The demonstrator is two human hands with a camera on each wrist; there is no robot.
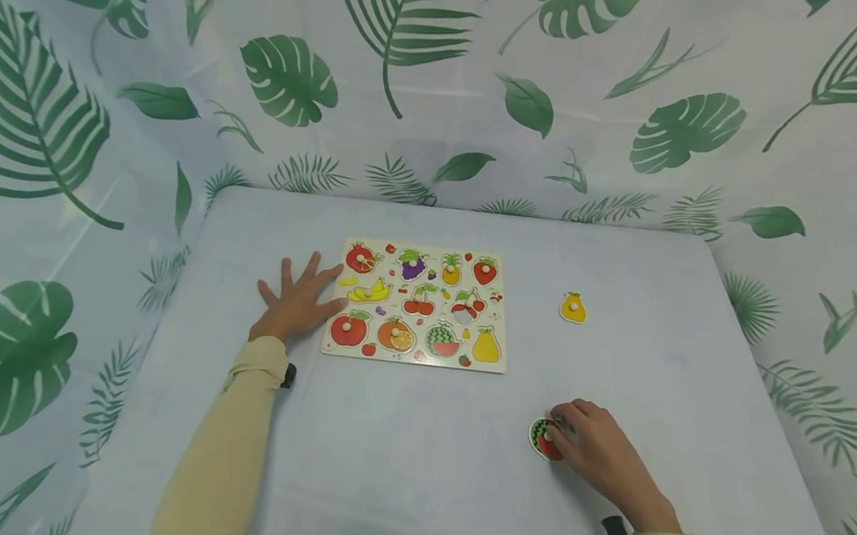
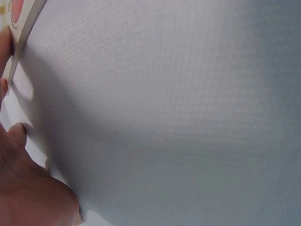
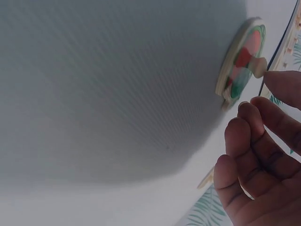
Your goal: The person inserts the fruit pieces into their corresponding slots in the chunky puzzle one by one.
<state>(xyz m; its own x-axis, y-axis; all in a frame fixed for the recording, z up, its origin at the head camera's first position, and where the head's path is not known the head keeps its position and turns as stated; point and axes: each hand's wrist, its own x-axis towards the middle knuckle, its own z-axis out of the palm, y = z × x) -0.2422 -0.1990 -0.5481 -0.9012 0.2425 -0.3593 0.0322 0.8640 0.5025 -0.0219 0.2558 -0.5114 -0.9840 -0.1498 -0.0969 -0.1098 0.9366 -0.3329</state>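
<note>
A fruit puzzle board (image 1: 378,362) with pictured fruit lies on the table. My left hand (image 1: 295,303) is spread flat at its left side, with fingertips touching the board's edge; the left wrist view shows this edge (image 2: 22,41) beside the fingers. Nearer the front right, my right hand (image 1: 604,452) is over a round watermelon puzzle piece (image 1: 541,434). In the right wrist view, the thumb (image 3: 284,87) is against or very near the knob of the watermelon piece (image 3: 242,63), while the loosely bent fingers stay apart from it. A pear piece (image 1: 573,307) lies right of the board.
The table (image 1: 424,470) has a pale cover. Behind it and at both sides hangs a white curtain (image 1: 456,96) printed with green leaves. Dark bands show at both wrists.
</note>
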